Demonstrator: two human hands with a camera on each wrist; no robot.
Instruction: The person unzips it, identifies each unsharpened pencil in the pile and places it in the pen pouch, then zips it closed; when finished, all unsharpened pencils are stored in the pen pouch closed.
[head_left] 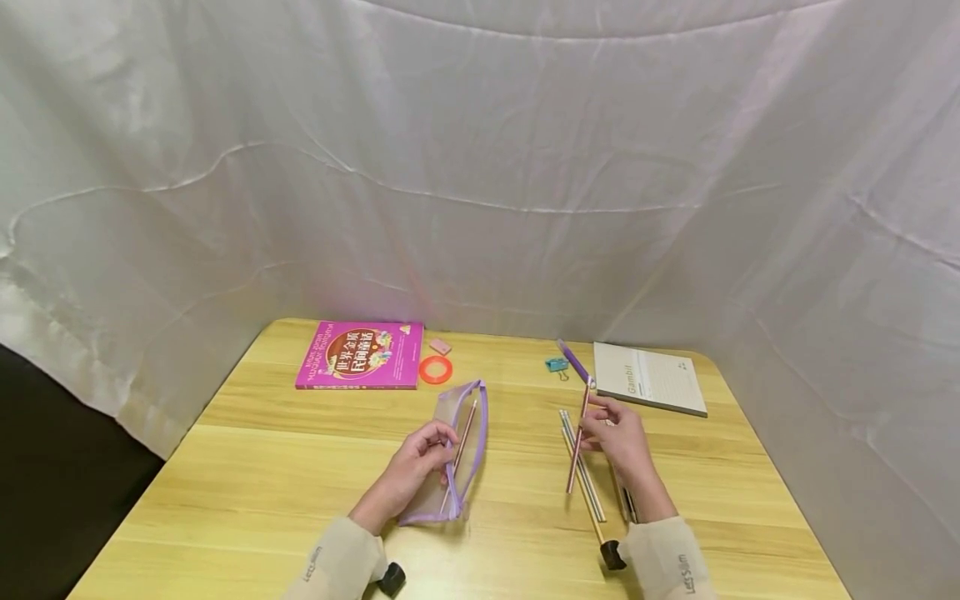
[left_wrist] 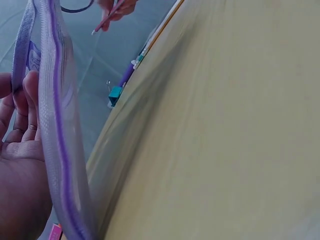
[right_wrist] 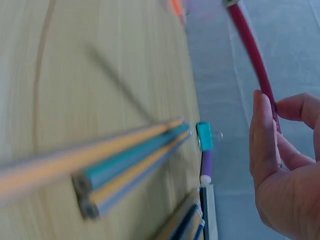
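Note:
My left hand (head_left: 411, 468) grips the purple-edged mesh zip pouch (head_left: 483, 417) by its near side, with the thumb at the rim. The pouch stands tilted with its mouth parted, and one pencil (head_left: 467, 429) lies inside. In my right hand (head_left: 621, 437), a dark red pencil (head_left: 576, 458) is pinched between thumb and fingers, raised over the table. Below it several striped pencils (head_left: 592, 492) lie side by side, seen large and blurred in the right wrist view. More pencils (right_wrist: 182, 220) lie under the right forearm, partly hidden by it.
A pink book (head_left: 360, 357) is at the back left, beside a pink eraser (head_left: 440, 347) and an orange-red ring (head_left: 436, 370). Toward the back right are a teal binder clip (head_left: 557, 364), a purple pen (head_left: 573, 361) and a notebook (head_left: 660, 379). Grey curtains (head_left: 480, 208) surround the table.

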